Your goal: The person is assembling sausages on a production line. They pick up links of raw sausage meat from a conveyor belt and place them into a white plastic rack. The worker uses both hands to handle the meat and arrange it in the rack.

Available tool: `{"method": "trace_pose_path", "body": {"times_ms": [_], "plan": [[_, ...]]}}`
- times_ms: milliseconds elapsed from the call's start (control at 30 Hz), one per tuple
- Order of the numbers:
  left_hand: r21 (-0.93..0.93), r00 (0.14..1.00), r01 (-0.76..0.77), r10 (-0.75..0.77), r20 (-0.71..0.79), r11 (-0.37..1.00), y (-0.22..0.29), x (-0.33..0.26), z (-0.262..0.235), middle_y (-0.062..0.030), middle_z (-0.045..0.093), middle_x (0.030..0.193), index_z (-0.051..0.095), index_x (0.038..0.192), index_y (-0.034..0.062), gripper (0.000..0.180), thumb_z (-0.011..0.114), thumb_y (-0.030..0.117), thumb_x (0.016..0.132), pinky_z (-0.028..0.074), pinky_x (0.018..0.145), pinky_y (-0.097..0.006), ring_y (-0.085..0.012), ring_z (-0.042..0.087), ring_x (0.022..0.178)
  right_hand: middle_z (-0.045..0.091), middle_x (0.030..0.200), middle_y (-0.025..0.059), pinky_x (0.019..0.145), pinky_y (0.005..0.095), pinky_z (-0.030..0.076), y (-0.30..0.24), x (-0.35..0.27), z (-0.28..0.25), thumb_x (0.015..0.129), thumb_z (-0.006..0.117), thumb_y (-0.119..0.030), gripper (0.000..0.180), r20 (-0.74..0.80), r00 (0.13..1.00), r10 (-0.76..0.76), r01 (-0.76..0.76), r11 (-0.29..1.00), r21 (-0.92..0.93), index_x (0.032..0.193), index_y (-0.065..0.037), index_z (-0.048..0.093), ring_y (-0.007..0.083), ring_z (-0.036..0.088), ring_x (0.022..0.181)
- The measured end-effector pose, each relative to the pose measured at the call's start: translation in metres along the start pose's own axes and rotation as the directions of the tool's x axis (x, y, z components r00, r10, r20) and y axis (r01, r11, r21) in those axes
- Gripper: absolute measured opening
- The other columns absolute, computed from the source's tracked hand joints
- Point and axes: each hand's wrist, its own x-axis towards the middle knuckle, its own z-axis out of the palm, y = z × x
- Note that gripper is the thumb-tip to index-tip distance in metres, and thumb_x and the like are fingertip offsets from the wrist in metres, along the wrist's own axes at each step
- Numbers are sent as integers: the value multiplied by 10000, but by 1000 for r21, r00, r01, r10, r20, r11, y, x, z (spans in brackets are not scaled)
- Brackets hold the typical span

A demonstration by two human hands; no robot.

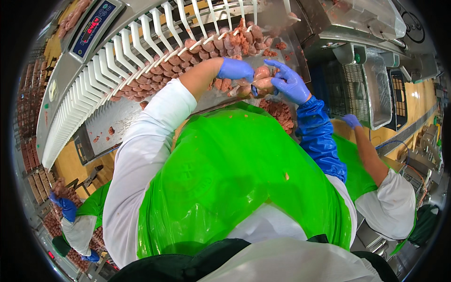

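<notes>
Pink raw sausage links point(264, 78) lie between my two gloved hands, above a metal work surface. My left hand point(237, 69), in a blue-violet glove, is closed on the links from the left, its fingers partly hidden. On the other side is my right hand point(292, 85), its fingers apart and index finger stretched leftward over the links. One of its fingertips touches a link. Just beyond my hands, linked sausages point(183, 60) hang in bunches from a row of white hooks point(146, 35). Loose ground meat point(277, 114) is heaped beside my right wrist.
A scale with a lit display point(94, 28) stands at the far left. Black and clear crates point(376, 89) are stacked on the right. A co-worker's bare forearm and gloved hand point(351, 121) reach in at right; another person point(77, 225) works at lower left.
</notes>
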Motion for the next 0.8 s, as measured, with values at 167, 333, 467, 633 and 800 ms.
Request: {"method": "trace_pose_path", "body": {"times_ms": [167,333,467,633,800], "plan": [[301,966,246,-260,6,921,73,-50,13,-87,698,873,714,905,80,459,578,512,832,464,821,-413,-240,633,827,498,687,-18,613,239,461,8,0,11,890,579,-96,568,60,998,-5,-2,994,108,1443,-122,451,61,482,634],[-12,983,110,-110,-146,994,47,-40,15,-87,684,799,706,916,85,557,563,618,838,495,701,-469,-266,630,756,511,700,-20,614,235,463,-12,-5,8,894,583,-107,554,30,999,-20,16,990,140,1435,-126,467,55,460,629],[-54,961,276,-277,-8,960,36,-29,-2,-112,684,860,668,1084,89,532,615,553,830,523,522,-433,-263,650,693,507,711,-31,600,234,445,-22,-3,12,897,583,-117,552,12,1000,9,-11,992,127,1437,-136,470,50,434,633],[508,998,-36,0,70,861,47,-19,15,-127,682,959,647,1164,65,484,682,389,806,578,586,-349,-207,669,782,491,706,-42,580,237,404,-5,10,-6,916,547,-97,529,37,998,-54,51,995,85,1438,-142,471,45,422,641],[-400,945,-293,201,-257,868,35,-48,6,-90,693,943,648,1223,137,395,652,278,854,498,868,-308,-124,614,976,597,838,10,631,229,462,6,6,-2,956,495,-90,490,-6,999,-37,37,942,334,1443,-105,447,49,514,682]]}}
